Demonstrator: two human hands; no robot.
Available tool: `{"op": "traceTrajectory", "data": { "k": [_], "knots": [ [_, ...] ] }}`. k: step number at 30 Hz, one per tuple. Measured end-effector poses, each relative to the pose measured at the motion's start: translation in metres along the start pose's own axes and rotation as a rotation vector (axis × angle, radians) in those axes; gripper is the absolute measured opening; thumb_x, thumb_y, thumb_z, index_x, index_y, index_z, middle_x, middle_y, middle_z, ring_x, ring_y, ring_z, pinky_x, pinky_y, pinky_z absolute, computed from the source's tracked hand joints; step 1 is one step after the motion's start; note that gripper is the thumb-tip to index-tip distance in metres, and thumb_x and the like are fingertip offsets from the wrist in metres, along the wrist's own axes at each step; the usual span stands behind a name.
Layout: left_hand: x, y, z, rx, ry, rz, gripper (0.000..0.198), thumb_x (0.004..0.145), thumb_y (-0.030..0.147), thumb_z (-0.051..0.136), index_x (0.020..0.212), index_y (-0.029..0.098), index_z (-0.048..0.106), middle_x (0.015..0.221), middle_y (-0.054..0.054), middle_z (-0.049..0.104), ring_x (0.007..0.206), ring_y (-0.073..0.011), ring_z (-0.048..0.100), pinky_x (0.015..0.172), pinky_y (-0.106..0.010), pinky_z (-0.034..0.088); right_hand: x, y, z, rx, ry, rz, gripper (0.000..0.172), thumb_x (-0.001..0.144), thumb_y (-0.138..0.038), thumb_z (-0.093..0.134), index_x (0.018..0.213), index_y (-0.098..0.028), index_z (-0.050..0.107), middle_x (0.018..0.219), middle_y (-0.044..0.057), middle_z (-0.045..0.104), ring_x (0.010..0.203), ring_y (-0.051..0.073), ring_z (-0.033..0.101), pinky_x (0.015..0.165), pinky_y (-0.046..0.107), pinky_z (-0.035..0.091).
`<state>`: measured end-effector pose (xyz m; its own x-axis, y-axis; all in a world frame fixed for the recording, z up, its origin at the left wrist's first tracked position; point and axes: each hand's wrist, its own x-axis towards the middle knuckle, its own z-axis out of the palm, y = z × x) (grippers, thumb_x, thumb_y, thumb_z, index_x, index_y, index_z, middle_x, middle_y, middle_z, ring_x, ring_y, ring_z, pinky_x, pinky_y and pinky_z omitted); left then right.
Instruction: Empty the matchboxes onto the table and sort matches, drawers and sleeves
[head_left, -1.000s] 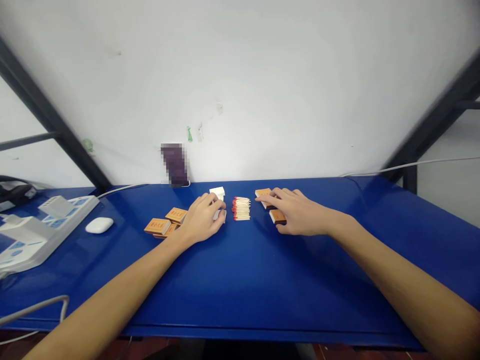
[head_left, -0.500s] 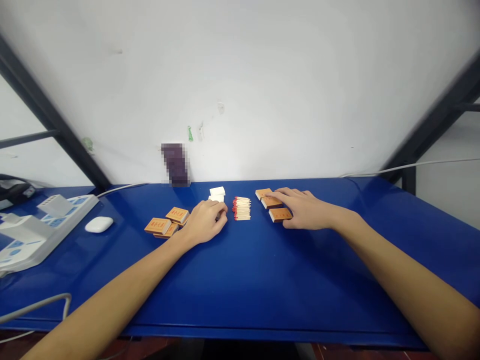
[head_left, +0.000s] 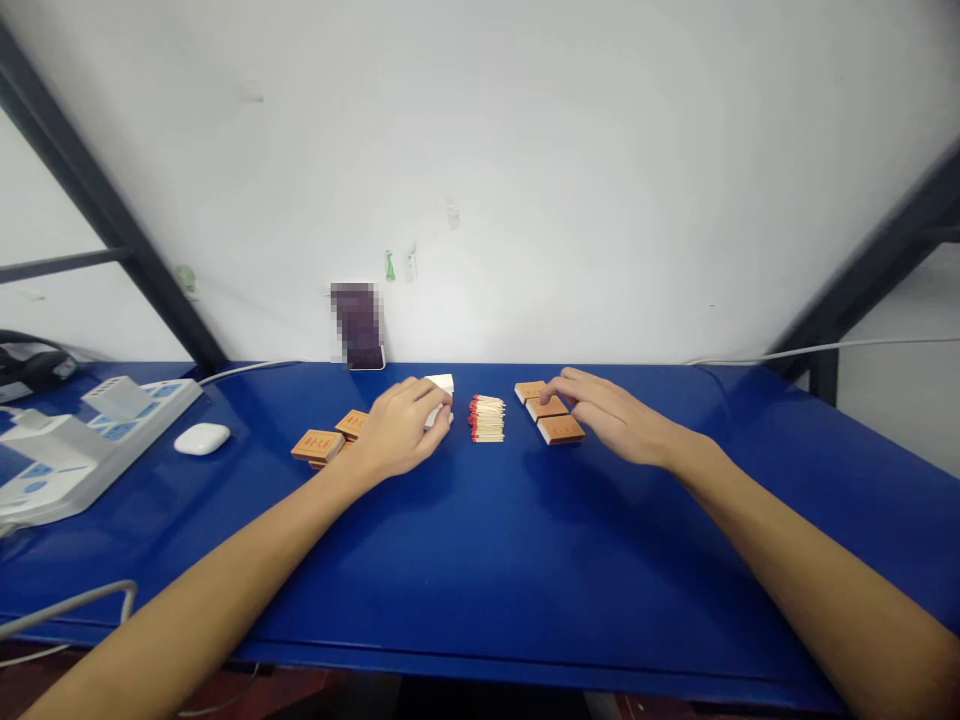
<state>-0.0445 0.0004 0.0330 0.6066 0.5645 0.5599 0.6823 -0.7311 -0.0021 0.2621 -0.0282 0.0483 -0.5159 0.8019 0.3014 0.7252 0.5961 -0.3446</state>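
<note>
3 right matchboxes (head_left: 553, 410) now closer together

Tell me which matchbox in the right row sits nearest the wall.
The row's far matchbox; the middle matchbox and near matchbox sit farther from the wall.

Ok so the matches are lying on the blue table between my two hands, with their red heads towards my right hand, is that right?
Not quite: the head view shows the red heads on the side towards your left hand. The matches do lie on the blue table between your two hands.
</note>
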Motion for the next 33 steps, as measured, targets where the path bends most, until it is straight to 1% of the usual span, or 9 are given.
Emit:
{"op": "traceTrajectory", "data": {
  "k": [3,6,11,14,19,23,25,29,33],
  "knots": [
    [0.004,-0.009,-0.016,0.238,-0.042,-0.148,0.03,0.095,0.029,0.04,0.101,0.015,0.065,0.097,-0.01,0.066,0.091,-0.0238,0.062,0.082,-0.036,0.047,0.001,-0.005,0.001,0.077,0.058,-0.058,0.026,0.088,-0.016,0.031,0.087,-0.02,0.056,0.09,0.006,0.059,0.08,0.021,0.054,0.074,0.034,0.043],
    [0.005,-0.019,-0.023,0.468,-0.173,-0.376,0.038,0.094,0.038,0.041,0.108,0.013,0.065,0.102,-0.015,0.064,0.094,-0.0312,0.064,0.078,-0.041,0.049,0.002,-0.009,0.006,0.071,0.065,-0.071,0.022,0.086,-0.014,0.032,0.08,-0.02,0.052,0.08,0.003,0.057,0.071,0.018,0.051,0.068,0.031,0.04],
    [0.001,-0.027,-0.017,0.448,-0.384,-0.574,0.043,0.096,0.04,0.033,0.117,0.014,0.06,0.109,-0.016,0.064,0.089,-0.0341,0.068,0.073,-0.043,0.051,0.005,-0.012,0.016,0.076,0.057,-0.068,0.022,0.082,-0.01,0.034,0.069,-0.02,0.048,0.069,0.001,0.055,0.064,0.016,0.048,0.063,0.028,0.036],
    [0.001,-0.028,-0.014,0.412,-0.378,-0.575,0.04,0.096,0.036,0.033,0.114,0.014,0.061,0.106,-0.015,0.065,0.088,-0.0341,0.068,0.073,-0.043,0.051,0.005,-0.012,0.021,0.086,0.07,-0.063,0.02,0.081,-0.01,0.035,0.068,-0.021,0.046,0.066,0.0,0.054,0.061,0.016,0.046,0.061,0.028,0.034],
    [0.005,-0.027,-0.017,0.294,-0.241,-0.546,0.04,0.095,0.04,0.039,0.114,0.014,0.061,0.103,-0.013,0.066,0.086,-0.0296,0.066,0.072,-0.038,0.049,0.005,-0.018,0.029,0.057,0.069,-0.112,0.02,0.082,-0.009,0.035,0.074,-0.02,0.048,0.069,0.0,0.052,0.063,0.015,0.045,0.063,0.028,0.034],
    [0.006,-0.013,-0.017,0.117,-0.07,-0.405,0.032,0.094,0.037,0.042,0.108,0.016,0.062,0.096,-0.009,0.066,0.079,-0.0219,0.064,0.071,-0.032,0.046,0.005,-0.038,0.039,0.007,0.174,-0.078,0.012,0.079,-0.013,0.043,0.084,-0.02,0.052,0.083,0.003,0.051,0.067,0.015,0.044,0.062,0.027,0.033],
    [0.005,-0.001,-0.014,0.047,-0.034,-0.312,0.027,0.094,0.033,0.044,0.102,0.016,0.063,0.092,-0.007,0.066,0.076,-0.0196,0.062,0.07,-0.031,0.045,0.005,-0.049,0.046,-0.032,0.187,-0.075,0.004,0.076,-0.016,0.047,0.076,-0.02,0.045,0.076,0.001,0.049,0.063,0.014,0.04,0.059,0.027,0.028],
    [-0.002,0.025,-0.001,-0.11,-0.047,-0.205,0.018,0.089,0.024,0.048,0.093,0.016,0.064,0.082,-0.005,0.065,0.068,-0.0164,0.058,0.066,-0.028,0.043,0.004,-0.064,0.061,-0.009,0.032,-0.081,0.019,0.081,-0.022,0.047,0.067,-0.021,0.035,0.055,-0.005,0.036,0.051,0.011,0.032,0.056,0.028,0.022],
    [-0.008,0.043,0.015,-0.537,-0.058,-0.269,0.016,0.084,0.018,0.046,0.082,0.017,0.062,0.069,-0.001,0.062,0.06,-0.0136,0.054,0.06,-0.026,0.041,0.004,-0.071,0.064,-0.026,-0.157,-0.012,0.015,0.089,-0.033,0.05,0.093,-0.019,0.051,0.061,-0.004,0.047,0.054,0.014,0.039,0.057,0.028,0.022]
  ]
}}
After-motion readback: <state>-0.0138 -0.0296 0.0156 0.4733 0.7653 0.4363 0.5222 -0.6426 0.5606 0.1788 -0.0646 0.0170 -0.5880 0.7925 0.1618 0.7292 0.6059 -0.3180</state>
